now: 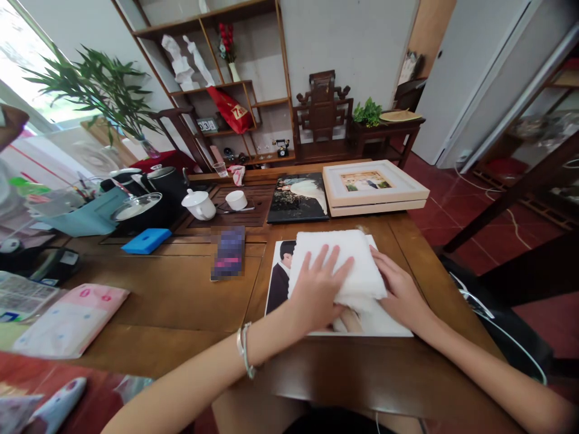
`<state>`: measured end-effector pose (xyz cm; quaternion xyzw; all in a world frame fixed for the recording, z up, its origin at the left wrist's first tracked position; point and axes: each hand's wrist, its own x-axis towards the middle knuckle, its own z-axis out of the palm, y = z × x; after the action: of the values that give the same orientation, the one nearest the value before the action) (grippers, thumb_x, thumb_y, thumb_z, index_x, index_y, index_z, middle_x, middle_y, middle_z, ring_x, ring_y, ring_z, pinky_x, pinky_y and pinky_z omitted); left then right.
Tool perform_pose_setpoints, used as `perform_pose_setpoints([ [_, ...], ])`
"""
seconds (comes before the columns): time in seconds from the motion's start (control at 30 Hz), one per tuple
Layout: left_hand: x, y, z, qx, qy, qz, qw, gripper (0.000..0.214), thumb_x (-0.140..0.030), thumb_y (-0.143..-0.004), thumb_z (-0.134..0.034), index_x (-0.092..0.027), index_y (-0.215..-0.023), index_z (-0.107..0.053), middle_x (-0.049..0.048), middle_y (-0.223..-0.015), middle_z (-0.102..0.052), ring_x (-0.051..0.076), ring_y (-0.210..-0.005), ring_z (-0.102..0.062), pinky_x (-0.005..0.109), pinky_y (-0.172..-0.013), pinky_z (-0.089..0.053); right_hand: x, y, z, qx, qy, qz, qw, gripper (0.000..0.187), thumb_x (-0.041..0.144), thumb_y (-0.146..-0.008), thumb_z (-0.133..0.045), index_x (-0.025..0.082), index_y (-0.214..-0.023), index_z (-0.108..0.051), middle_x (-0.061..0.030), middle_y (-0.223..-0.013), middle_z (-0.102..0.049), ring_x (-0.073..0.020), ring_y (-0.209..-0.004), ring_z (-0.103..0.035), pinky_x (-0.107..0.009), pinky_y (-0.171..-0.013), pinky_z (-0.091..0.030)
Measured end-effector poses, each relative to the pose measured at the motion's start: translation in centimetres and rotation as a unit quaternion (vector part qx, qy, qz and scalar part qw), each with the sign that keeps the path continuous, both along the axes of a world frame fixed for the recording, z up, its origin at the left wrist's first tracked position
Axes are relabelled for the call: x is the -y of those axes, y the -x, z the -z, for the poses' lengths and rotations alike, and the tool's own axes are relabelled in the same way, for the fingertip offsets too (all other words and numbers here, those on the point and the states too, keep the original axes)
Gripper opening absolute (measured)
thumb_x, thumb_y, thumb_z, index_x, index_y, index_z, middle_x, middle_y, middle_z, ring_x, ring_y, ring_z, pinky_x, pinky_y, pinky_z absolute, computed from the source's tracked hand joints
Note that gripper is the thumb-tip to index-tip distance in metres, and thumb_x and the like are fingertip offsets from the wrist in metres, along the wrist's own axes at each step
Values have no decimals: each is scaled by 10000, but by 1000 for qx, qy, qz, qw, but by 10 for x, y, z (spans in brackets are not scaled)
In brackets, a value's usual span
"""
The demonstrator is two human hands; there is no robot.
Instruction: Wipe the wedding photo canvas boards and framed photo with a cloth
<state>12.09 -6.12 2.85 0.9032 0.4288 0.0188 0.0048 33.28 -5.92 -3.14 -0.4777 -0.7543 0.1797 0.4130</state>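
A folded white towel (337, 256) lies on a large photo print (280, 280) on the wooden table (181, 295). My left hand (319, 286) rests flat on the towel with fingers spread, open. My right hand (400, 289) is at the towel's right edge, with its fingers tucked against or under the cloth. The print shows a person in a dark suit at its left side; the towel and my hands cover most of it.
A framed photo (373, 187) and a dark photo panel (298, 199) lie behind the print. A tea tray with a white teapot (199, 205) and a cup (236, 200) sits at centre left. There is also a blue box (145, 241), a pink pouch (72, 325), and kettles (158, 181) at left.
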Motion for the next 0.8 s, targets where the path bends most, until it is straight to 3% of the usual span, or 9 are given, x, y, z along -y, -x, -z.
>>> perform_pose_setpoints([
  [0.17,-47,11,4,21,6,24,999,800,-316,-826,-613,-251,-1535,-250,106,-1628,-191,314,-1500,-140,549,-1182,-150,-1,5,-2,21,2,40,999,374,223,-893,-460,202,-1232,-618,-132,-1350,-589,-280,-1316,-504,-493,-1101,-404],
  [0.33,-65,7,1,28,-7,78,997,777,-298,-831,-584,-244,-1532,-255,104,-1624,-207,297,-1495,-162,522,-1180,-155,0,7,-4,24,0,46,999,286,263,-916,-457,199,-1150,-607,-141,-1329,-587,-283,-1255,-547,-480,-1060,-437],
  [0.53,-86,2,-3,44,17,137,989,712,-259,-812,-555,-278,-1493,-348,38,-1599,-296,239,-1476,-246,468,-1185,-183,3,8,-7,20,-33,70,997,278,264,-894,-502,212,-1163,-550,-137,-1293,-583,-289,-1206,-559,-482,-1024,-444],
  [0.67,-78,8,-7,49,24,145,988,717,-228,-790,-553,-283,-1482,-371,25,-1604,-283,243,-1491,-205,476,-1198,-149,3,8,-10,17,-25,60,998,272,227,-873,-503,237,-1143,-531,-121,-1233,-595,-285,-1161,-572,-474,-988,-461],
  [0.8,-37,17,-7,43,43,110,992,801,-191,-745,-584,-274,-1501,-335,49,-1618,-243,295,-1500,-155,535,-1194,-140,2,5,-8,19,-24,40,999,384,182,-855,-465,225,-1235,-497,-136,-1278,-564,-290,-1205,-544,-502,-1008,-445],
])
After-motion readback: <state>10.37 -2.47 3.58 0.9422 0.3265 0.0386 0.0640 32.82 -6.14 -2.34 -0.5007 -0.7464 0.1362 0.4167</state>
